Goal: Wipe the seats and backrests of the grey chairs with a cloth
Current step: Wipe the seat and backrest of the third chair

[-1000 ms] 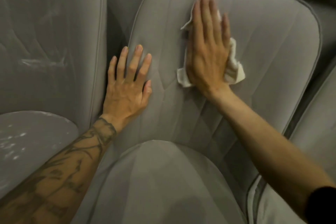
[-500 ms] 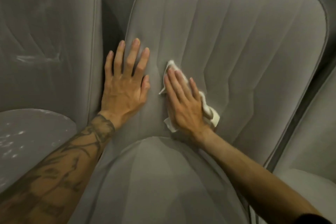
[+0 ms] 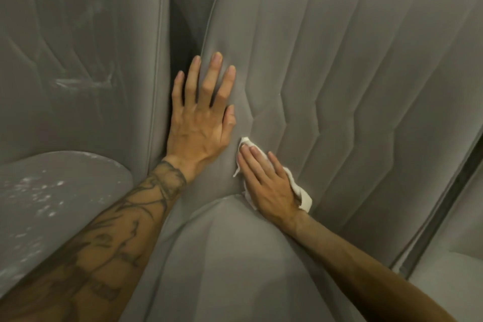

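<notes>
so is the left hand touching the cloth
Apart. The head view shows a strip of grey backrest between the left hand and the cloth, which lies pressed under the right hand.

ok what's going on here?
A person is wiping a grey chair. The right hand presses a white cloth flat against the bottom of the backrest, just above the seat. The left hand rests flat, fingers spread, on the same backrest's left edge. The chair on the left shows whitish specks on its seat and streaks on its back, so it looks not yet cleaned.
</notes>
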`<state>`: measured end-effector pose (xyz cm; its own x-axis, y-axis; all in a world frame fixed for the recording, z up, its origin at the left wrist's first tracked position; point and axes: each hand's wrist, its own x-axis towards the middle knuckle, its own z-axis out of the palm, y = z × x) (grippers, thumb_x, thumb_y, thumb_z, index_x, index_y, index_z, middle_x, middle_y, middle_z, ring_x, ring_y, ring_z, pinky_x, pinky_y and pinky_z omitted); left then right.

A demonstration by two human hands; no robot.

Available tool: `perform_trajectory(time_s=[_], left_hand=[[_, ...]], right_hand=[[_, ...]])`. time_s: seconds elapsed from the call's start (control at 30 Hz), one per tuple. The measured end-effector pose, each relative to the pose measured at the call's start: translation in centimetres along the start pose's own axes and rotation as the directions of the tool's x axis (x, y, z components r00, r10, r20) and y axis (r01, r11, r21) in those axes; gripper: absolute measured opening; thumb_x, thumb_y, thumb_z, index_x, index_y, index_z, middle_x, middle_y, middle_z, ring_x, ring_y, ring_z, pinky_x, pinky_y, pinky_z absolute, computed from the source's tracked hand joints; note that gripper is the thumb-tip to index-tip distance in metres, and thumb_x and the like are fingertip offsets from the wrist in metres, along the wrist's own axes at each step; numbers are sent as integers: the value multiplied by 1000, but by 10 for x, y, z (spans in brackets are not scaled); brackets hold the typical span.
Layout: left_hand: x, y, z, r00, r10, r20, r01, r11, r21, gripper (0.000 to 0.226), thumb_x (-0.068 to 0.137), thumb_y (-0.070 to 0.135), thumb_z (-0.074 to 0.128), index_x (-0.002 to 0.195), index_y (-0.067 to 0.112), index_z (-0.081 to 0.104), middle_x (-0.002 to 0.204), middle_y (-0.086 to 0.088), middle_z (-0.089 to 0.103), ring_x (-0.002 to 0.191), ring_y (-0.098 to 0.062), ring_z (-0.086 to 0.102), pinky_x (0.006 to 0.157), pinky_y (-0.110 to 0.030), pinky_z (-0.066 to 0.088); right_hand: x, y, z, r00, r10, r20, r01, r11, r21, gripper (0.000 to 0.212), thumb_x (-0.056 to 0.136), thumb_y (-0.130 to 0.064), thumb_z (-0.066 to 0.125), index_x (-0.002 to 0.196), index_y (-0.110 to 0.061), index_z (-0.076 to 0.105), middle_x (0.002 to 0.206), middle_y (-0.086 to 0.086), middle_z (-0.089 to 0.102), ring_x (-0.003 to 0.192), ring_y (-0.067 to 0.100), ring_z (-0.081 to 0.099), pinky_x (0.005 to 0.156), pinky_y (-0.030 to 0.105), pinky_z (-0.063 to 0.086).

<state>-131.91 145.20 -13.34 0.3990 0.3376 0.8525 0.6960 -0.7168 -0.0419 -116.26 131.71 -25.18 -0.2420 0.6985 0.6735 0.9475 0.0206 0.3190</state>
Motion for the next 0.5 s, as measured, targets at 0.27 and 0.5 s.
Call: perform_trajectory(time_s=[0.27,0.5], left_hand=[[0,-1,1,1000,2,-5,-2,1000,-16,69,102,36,45,166,21,22,173,-8,17,159,-38,18,125,-60,21],[1,-1,1,1000,4,0,-4,1000,-1,66,104,34,42,165,19,22,173,-8,16,158,-39,20,125,-61,22]], right_hand=[[147,102,-83,869,275,-411,-332,940,-73,55,108,-20,34,161,-7,27,167,13,28,159,23,17,129,47,11],[141,32,-62,933,222,-284,-218,975,48,52,107,-14,45,157,-2,36,164,19,33,156,29,27,128,45,23]])
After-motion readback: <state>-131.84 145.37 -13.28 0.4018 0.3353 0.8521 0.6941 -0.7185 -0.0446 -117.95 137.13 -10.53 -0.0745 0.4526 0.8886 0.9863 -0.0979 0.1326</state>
